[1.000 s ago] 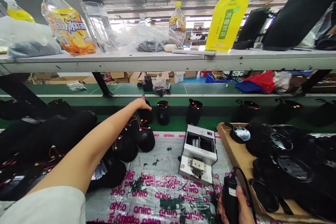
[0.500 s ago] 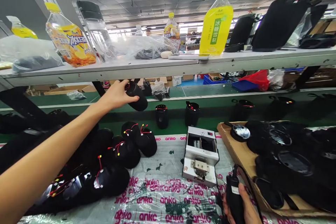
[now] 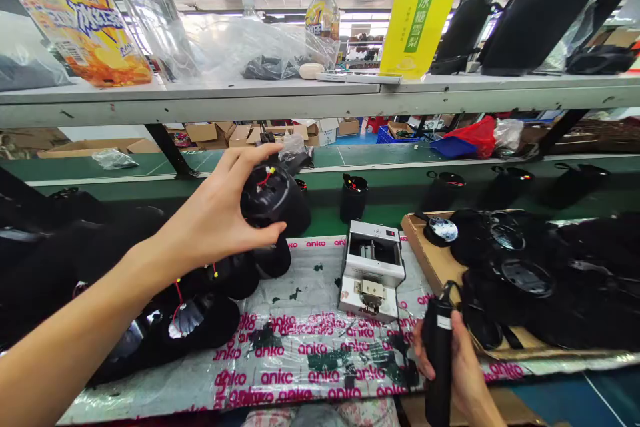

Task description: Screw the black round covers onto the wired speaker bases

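My left hand (image 3: 220,217) is closed round a black cylindrical speaker shell (image 3: 275,197) with red wires at its open end, held in the air above the bench. My right hand (image 3: 463,373) grips a black electric screwdriver (image 3: 439,353) upright near the bench's front edge, its cable looping up behind. A pile of similar black shells with red and yellow wires (image 3: 200,300) lies under my left forearm. A white and grey screw feeder box (image 3: 373,270) stands between my two hands.
A cardboard tray (image 3: 425,247) of black round parts sits at the right. More black shells (image 3: 353,197) stand on the green conveyor (image 3: 390,197) behind. An overhead shelf (image 3: 320,97) carries drink bottles (image 3: 420,10), plastic bags and black items. Printed plastic sheeting (image 3: 320,340) covers the bench.
My left hand picked a black shell off the conveyor and drew it back toward me, turning its open end up. The right hand stayed low, holding the screwdriver.
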A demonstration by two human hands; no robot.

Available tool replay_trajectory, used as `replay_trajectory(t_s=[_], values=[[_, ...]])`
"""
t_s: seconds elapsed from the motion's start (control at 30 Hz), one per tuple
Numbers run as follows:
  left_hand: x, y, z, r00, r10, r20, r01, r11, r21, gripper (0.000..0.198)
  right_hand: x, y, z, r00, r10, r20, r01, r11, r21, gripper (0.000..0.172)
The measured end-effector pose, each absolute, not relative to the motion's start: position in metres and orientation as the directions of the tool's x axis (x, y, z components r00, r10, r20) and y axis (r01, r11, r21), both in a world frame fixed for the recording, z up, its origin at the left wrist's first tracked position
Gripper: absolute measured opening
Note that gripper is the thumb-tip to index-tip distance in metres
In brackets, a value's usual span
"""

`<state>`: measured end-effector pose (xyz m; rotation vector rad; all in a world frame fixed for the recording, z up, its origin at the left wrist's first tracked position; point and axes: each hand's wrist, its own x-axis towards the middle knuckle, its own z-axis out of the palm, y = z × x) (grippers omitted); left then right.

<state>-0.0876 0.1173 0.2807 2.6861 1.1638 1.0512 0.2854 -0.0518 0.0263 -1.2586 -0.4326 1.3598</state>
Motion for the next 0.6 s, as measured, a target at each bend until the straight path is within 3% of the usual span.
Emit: replay_trajectory(t_s=[0.2, 0.27, 0.37, 0.47, 0.6], values=[[-0.081, 0.047, 0.226, 0.542, 0.697, 0.470, 0.508, -0.717, 0.477, 0.115, 0.296, -0.049, 0.119, 0.380, 0.921, -0.082, -0.427, 0.097, -0.899, 0.090], [-0.074, 0.026, 0.191, 0.538, 0.733, 0.417, 0.485, -0.674, 0.557, 0.118, 0.295, -0.043, 0.148, 0.300, 0.921, 0.249, -0.307, 0.340, -0.889, 0.090], [-0.063, 0.004, 0.139, 0.534, 0.781, 0.324, 0.463, -0.591, 0.661, 0.120, 0.282, -0.025, 0.176, 0.133, 0.879, 0.459, -0.278, 0.477, -0.834, 0.083], [-0.053, -0.005, 0.100, 0.526, 0.801, 0.285, 0.410, -0.533, 0.740, 0.119, 0.257, -0.002, 0.178, 0.086, 0.872, 0.482, -0.309, 0.483, -0.819, 0.081], [-0.042, -0.013, 0.069, 0.475, 0.832, 0.286, 0.261, -0.443, 0.857, 0.117, 0.223, 0.022, 0.147, 0.163, 0.826, 0.539, -0.257, 0.563, -0.785, 0.088]])
